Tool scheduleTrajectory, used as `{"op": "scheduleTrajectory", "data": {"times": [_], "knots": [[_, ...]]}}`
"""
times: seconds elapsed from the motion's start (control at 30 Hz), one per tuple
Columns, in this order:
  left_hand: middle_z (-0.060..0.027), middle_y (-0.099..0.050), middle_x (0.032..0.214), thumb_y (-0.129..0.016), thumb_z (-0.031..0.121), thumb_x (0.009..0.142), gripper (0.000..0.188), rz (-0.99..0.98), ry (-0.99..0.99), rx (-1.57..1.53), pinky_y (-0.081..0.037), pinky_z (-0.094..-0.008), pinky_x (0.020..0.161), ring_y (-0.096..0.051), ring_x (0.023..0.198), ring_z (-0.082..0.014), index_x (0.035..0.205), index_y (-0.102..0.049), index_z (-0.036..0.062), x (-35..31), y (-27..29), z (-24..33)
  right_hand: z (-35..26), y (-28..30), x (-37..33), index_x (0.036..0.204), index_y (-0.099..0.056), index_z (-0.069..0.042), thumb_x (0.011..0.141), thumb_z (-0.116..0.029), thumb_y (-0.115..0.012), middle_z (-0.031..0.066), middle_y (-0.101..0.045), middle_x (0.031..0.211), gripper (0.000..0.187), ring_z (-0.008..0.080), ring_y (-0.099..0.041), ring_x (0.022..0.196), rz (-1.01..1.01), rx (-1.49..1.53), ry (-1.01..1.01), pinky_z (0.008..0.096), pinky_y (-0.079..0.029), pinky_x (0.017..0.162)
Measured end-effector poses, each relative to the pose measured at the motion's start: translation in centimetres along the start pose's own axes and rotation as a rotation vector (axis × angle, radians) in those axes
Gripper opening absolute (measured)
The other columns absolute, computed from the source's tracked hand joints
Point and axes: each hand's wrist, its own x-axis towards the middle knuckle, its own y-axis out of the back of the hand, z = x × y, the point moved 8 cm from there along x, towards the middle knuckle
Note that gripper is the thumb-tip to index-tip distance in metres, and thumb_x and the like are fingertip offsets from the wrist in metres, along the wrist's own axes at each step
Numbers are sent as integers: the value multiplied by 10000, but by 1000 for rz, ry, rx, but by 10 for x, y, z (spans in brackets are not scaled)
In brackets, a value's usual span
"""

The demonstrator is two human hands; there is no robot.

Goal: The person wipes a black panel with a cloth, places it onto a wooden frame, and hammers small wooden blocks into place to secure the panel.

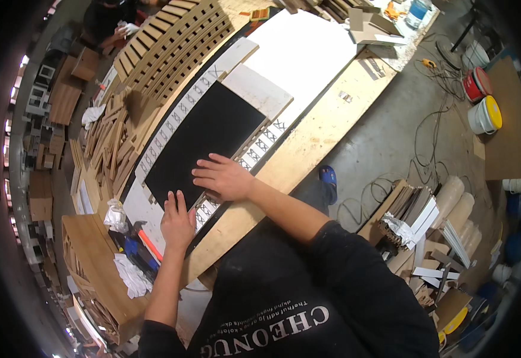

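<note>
A black rectangular panel (210, 134) lies on a long bench, set between pale boards. My right hand (228, 178) rests palm down across its near right edge, fingers spread. Close to its lower corner is my left hand (179, 225), with straight fingers pointing away from me and nothing held. Along the panel's far left side runs a pale strip with drawn crosses (174, 122). A similar marked strip (264, 142) follows the right side, partly hidden under my hands. A pale board (257, 90) adjoins the panel's far end.
Slatted wooden pieces (174, 45) and a heap of wood strips (108, 140) sit to the left. An orange-handled tool (150, 244) lies near my left forearm. Buckets (485, 115) and cables (424, 134) are on the floor at right. Another person's hand (128, 30) shows at far left.
</note>
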Motion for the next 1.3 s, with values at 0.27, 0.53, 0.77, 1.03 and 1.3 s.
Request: {"op": "scheduleTrajectory", "data": {"times": [0.27, 0.53, 0.77, 1.03, 1.3], "knots": [[-220, -365, 1441, -564, 221, 872, 595, 103, -120, -34, -408, -541, 974, -421, 1269, -419, 1418, -377, 79, 35, 19, 46, 29, 38, -16, 1172, -629, -177, 722, -318, -642, 36, -542, 1321, 472, 266, -387, 1336, -38, -51, -129, 545, -146, 1149], [-231, -422, 1400, -531, 231, 915, 523, 180, -220, 90, -441, -463, 964, -478, 1212, -431, 1377, -418, 14, 37, 3, 50, 27, 30, -12, 1046, -685, -229, 710, -376, -699, -8, -600, 1235, 367, 331, -400, 1311, 64, -113, -174, 654, -96, 1113], [-228, -415, 1407, -526, 255, 922, 533, 166, -205, 66, -449, -463, 958, -478, 1214, -431, 1388, -406, 26, 39, 5, 48, 27, 37, -12, 1053, -676, -223, 688, -355, -721, -16, -590, 1241, 391, 289, -392, 1323, 115, -144, -185, 631, -125, 1119], [-236, -395, 1418, -536, 238, 916, 540, 131, -203, 40, -429, -456, 996, -462, 1224, -441, 1390, -399, 19, 38, 3, 46, 42, 43, -13, 1101, -667, -216, 746, -251, -645, -10, -575, 1283, 357, 209, -443, 1294, -68, -48, -178, 503, -209, 1145], [-252, -394, 1411, -526, 237, 927, 524, 138, -224, 21, -417, -445, 1016, -466, 1219, -447, 1386, -403, 15, 39, 8, 48, 41, 44, -14, 1085, -678, -209, 736, -287, -682, -20, -595, 1249, 358, 206, -461, 1273, 10, -50, -145, 459, -256, 1129]]}}
